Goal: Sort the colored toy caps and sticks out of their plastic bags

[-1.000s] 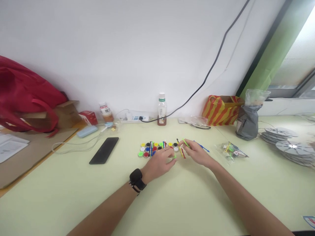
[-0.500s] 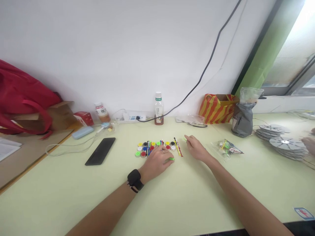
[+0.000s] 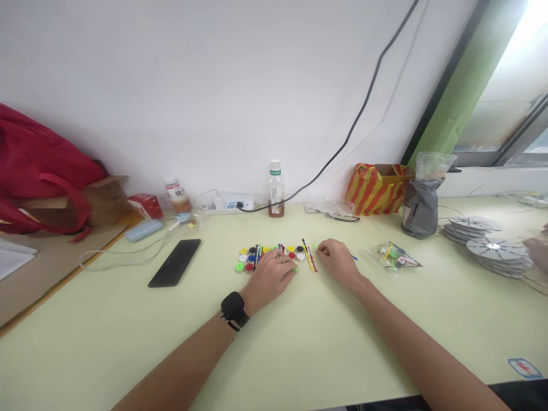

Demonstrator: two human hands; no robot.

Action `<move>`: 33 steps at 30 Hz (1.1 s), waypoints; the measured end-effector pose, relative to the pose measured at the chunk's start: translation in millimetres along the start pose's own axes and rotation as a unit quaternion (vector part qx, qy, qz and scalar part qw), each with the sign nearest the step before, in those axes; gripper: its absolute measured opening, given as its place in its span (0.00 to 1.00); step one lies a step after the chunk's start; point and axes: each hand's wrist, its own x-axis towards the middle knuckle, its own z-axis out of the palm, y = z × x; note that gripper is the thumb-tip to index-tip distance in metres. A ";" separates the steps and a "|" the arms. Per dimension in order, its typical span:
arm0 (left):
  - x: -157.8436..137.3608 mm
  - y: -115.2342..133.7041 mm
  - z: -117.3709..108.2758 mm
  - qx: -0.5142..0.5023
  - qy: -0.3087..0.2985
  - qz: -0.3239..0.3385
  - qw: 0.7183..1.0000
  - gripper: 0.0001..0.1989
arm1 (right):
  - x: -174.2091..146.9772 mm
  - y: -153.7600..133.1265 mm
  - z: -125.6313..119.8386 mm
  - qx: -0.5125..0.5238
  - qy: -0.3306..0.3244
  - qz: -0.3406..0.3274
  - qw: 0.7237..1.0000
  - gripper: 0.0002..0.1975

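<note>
Rows of small coloured round pieces (image 3: pixel 249 267) with thin coloured sticks (image 3: pixel 309 256) between them lie mid-table. Over the right part of the rows rests my left hand (image 3: pixel 272 273), fingers curled, its thumb and fingertips at a green round piece (image 3: pixel 295 269). To the right of the yellow, red and black sticks is my right hand (image 3: pixel 340 264), its thumb and index finger pinched together. A thin light-green piece (image 3: pixel 315 247) shows at those fingertips, mostly hidden. From behind the same hand pokes a blue tip (image 3: pixel 354 258).
A clear bag of coloured parts (image 3: pixel 396 257) lies to the right, near stacked grey discs (image 3: pixel 496 251) and another person's hand (image 3: pixel 537 251). A black phone (image 3: pixel 174 262) lies left. Behind stand a bottle (image 3: pixel 276 191), a power strip (image 3: pixel 233 204) and a striped bag (image 3: pixel 377 188).
My left hand has moved slightly up and left, taking the green round piece closer to the rows. The right hand's outstretched index finger has drawn in to a pinch; a blue tip now shows behind it.
</note>
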 end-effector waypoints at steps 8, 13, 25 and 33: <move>1.1 2.2 -1.7 0.009 0.014 -0.007 1.000 0.08 | 2.3 -3.6 -4.9 -0.010 -0.007 -0.022 1.000 0.09; 1.6 5.7 -2.4 0.029 0.017 -0.022 0.999 0.08 | 11.8 29.7 -43.5 -0.110 0.038 0.010 0.993 0.09; 2.3 16.5 -6.1 -0.039 0.093 0.016 0.995 0.10 | 8.8 25.5 -65.2 0.166 -0.121 0.043 0.978 0.04; 1.4 23.1 -2.2 -0.109 0.115 0.051 0.986 0.13 | -22.9 -55.2 -40.1 0.396 -0.268 -0.064 0.876 0.04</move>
